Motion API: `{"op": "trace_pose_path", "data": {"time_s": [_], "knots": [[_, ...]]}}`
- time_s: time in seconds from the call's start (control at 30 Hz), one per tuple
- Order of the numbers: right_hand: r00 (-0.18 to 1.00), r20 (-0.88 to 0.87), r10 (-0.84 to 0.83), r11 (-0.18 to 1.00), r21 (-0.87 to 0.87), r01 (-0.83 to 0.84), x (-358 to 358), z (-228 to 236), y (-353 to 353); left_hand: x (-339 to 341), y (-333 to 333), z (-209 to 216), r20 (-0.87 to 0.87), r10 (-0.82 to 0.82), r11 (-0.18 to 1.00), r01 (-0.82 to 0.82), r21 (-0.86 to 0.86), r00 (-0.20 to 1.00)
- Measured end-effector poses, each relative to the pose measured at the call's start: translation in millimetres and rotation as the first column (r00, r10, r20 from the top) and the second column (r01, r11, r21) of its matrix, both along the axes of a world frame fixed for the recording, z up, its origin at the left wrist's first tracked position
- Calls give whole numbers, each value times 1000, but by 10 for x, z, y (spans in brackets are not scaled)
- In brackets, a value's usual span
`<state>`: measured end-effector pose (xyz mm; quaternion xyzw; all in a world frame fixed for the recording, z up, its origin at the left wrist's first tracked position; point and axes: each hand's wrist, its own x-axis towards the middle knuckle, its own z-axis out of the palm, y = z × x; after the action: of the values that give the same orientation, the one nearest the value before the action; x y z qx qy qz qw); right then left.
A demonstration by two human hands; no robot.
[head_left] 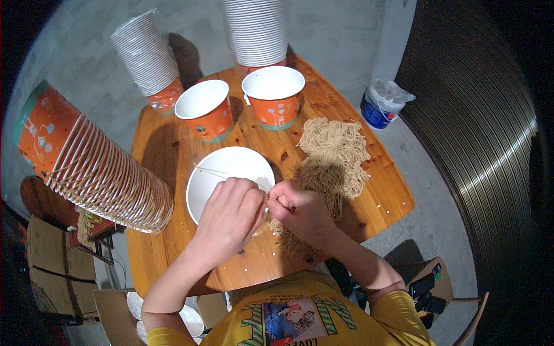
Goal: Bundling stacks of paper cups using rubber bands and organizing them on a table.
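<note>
A white paper bucket (210, 179) stands right before me on the wooden table, its pale inside facing up. Over its rim are my left hand (229, 213), fingers curled down, and my right hand (297, 212), thumb and forefinger pinched close beside the left fingertips. Between them runs a thin tan string, whose pale loose end (210, 170) seems to stick out past my left knuckles across the bucket. The left fingertips are mostly hidden. Beside my right hand lies a tangled heap of tan string (337, 147), partly in shadow.
Two orange paper buckets (205, 112) stand farther back, before wrapped bucket stacks (144, 55). At the left leans a tall stack (109, 167) wound with string. The wooden table (375, 190) has small white bits on it. A blue-white pail (381, 106) sits on the floor.
</note>
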<state>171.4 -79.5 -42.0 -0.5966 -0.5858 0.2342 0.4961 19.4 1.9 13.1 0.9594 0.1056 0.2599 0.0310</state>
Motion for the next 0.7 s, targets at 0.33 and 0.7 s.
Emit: {"op": "trace_pose_path", "data": {"time_s": [0.33, 0.7], "knots": [[1000, -1, 31, 997, 72, -31, 21, 12, -5, 5, 114, -83, 12, 11, 992, -10, -125, 1000], [999, 50, 7, 994, 110, -12, -6, 55, -11, -56, 131, -65, 54, 63, 658, -1, -753, 997]]}}
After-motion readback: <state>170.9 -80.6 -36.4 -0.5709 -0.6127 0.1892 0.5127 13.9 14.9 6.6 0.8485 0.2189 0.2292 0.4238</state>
